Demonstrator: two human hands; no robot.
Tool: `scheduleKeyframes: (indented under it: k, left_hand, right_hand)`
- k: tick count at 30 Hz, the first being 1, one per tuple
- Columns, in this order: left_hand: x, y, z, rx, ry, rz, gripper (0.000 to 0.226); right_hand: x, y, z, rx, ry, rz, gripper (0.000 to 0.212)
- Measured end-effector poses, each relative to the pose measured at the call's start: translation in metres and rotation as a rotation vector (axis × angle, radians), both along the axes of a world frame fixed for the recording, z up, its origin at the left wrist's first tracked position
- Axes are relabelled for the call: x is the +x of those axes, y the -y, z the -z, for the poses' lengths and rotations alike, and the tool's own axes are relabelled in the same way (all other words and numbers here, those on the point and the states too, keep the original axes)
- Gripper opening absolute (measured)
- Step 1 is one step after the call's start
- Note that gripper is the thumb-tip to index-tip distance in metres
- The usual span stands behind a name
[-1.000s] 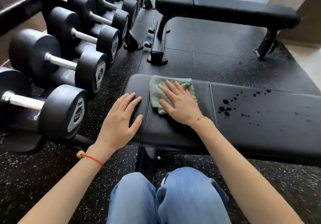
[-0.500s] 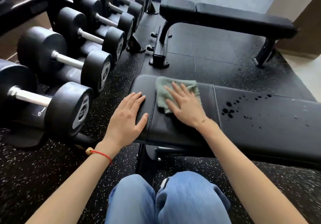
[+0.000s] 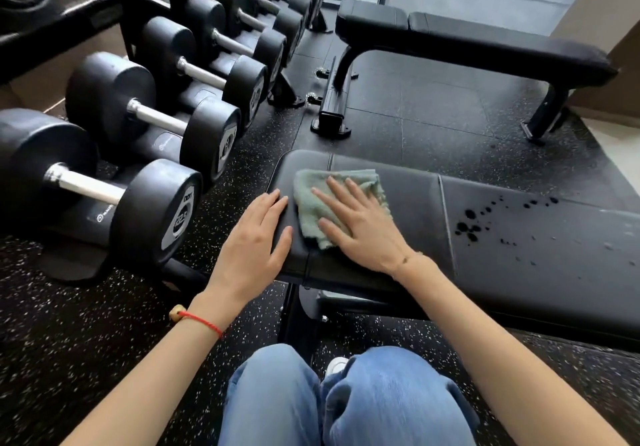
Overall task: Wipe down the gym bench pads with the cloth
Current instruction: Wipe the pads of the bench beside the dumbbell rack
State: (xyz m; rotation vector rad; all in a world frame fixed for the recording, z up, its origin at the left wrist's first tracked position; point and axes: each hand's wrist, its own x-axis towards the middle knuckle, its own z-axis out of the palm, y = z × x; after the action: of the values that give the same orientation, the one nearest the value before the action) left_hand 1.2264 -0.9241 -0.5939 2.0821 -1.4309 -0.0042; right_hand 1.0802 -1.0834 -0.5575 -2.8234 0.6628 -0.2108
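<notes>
Green cloth (image 3: 337,203) spread flat on the short end pad (image 3: 408,210) of the near bench, close to its left edge. Right hand (image 3: 363,227) laid palm down on top of it, fingers (image 3: 341,191) straight and slightly fanned, pinning the cloth to the pad rather than gripping it. Cloth showing beyond the fingertips toward the far edge, to the left of the index finger and under the thumb; the part beneath the palm hidden. Left hand (image 3: 254,243) just beside the cloth, flat on the pad's rounded left end, fingers straight and close together, thumb spread toward the cloth but apart from it. Red string bracelet (image 3: 201,319) on the left wrist.

Past the seam, the long pad (image 3: 540,265) speckled with dark wet droplets (image 3: 471,224), its right end cut off by the frame. Bench frame mostly hidden under the pads and behind blue-jeaned knees (image 3: 346,397). Dumbbells (image 3: 152,203) racked at left, the nearest end label partly legible, the far ones too small to read. Second bench (image 3: 467,40) behind.
</notes>
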Motion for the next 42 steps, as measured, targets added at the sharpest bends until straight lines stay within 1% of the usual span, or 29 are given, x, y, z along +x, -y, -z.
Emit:
scheduleKeyframes:
  k: [2, 4, 6, 8, 10, 12, 15, 17, 18, 19, 21, 23, 25, 27, 29, 31, 33, 35, 37, 39, 40, 42]
  left_hand:
    - [0.001, -0.013, 0.001, -0.008, 0.001, -0.002, 0.058]
    - [0.002, -0.023, 0.001, -0.018, 0.001, -0.001, 0.058]
    - [0.004, -0.028, 0.001, -0.018, 0.002, 0.002, 0.057]
    - [0.004, -0.029, 0.002, -0.022, 0.001, 0.01, 0.058]
    - [0.003, -0.028, 0.001, -0.027, -0.009, 0.016, 0.059]
    - [0.004, -0.028, 0.002, -0.034, -0.016, 0.019, 0.059]
    - [0.004, -0.029, 0.003, -0.044, -0.038, 0.037, 0.059]
    - [0.003, -0.029, 0.003, -0.048, -0.05, 0.036, 0.059]
    - [0.003, -0.028, 0.004, -0.049, -0.047, 0.03, 0.059]
    - [0.002, -0.028, 0.004, -0.049, -0.041, 0.021, 0.059]
    - [0.001, -0.028, 0.004, -0.041, -0.037, 0.007, 0.06]
    - [0.0, -0.028, 0.004, -0.034, -0.039, 0.005, 0.06]
    - [0.001, -0.028, 0.004, -0.031, -0.04, 0.005, 0.06]
    - [0.001, -0.027, 0.002, -0.026, -0.04, 0.007, 0.06]
    - [0.0, -0.026, 0.0, -0.016, -0.039, 0.007, 0.061]
    - [0.0, -0.024, -0.002, -0.011, -0.028, -0.007, 0.061]
    - [-0.001, -0.021, -0.004, -0.017, -0.007, -0.029, 0.061]
    - [-0.002, -0.014, -0.006, -0.015, 0.013, -0.027, 0.06]
    - [-0.002, -0.002, -0.01, -0.008, 0.025, -0.004, 0.059]
    - [-0.004, 0.014, -0.015, 0.002, 0.035, 0.023, 0.059]
    - [-0.005, 0.023, -0.017, 0.01, 0.031, 0.03, 0.058]
    - [-0.006, 0.037, -0.018, 0.035, 0.019, 0.042, 0.058]
  right_hand:
    - [-0.033, -0.032, 0.002, 0.004, 0.032, -0.135, 0.056]
    - [-0.043, -0.027, 0.003, 0.021, 0.023, -0.172, 0.056]
    - [-0.014, 0.003, 0.001, 0.047, 0.01, -0.094, 0.056]
    - [0.034, 0.034, -0.001, 0.05, -0.038, 0.036, 0.055]
    - [0.067, 0.039, 0.0, 0.023, -0.094, 0.107, 0.055]
    - [0.065, 0.021, 0.001, 0.013, -0.066, 0.039, 0.055]
    - [0.007, -0.023, 0.004, 0.002, 0.024, -0.186, 0.056]
    - [-0.021, -0.024, 0.005, 0.04, 0.024, -0.272, 0.056]
    - [-0.02, -0.011, 0.005, 0.044, 0.013, -0.263, 0.057]
    - [-0.01, 0.004, 0.005, 0.036, 0.004, -0.212, 0.061]
    - [0.028, 0.037, 0.003, 0.015, -0.006, -0.051, 0.069]
    - [0.067, 0.052, 0.001, 0.011, -0.063, 0.091, 0.062]
    - [0.084, 0.041, 0.002, 0.011, -0.084, 0.071, 0.056]
    - [0.066, 0.015, 0.002, 0.018, -0.032, -0.064, 0.056]
    - [0.023, -0.009, 0.002, 0.019, 0.017, -0.174, 0.054]
    - [-0.025, -0.022, 0.003, 0.032, 0.034, -0.188, 0.052]
    - [-0.058, -0.011, 0.001, 0.041, 0.02, -0.106, 0.053]
    - [-0.063, 0.024, 0.002, 0.029, 0.007, 0.044, 0.055]
    - [-0.041, 0.067, 0.0, 0.017, -0.032, 0.208, 0.055]
    - [-0.014, 0.085, -0.003, 0.023, -0.09, 0.332, 0.054]
    - [-0.005, 0.083, -0.003, 0.022, -0.101, 0.341, 0.054]
    - [-0.013, 0.06, 0.0, 0.025, -0.059, 0.242, 0.054]
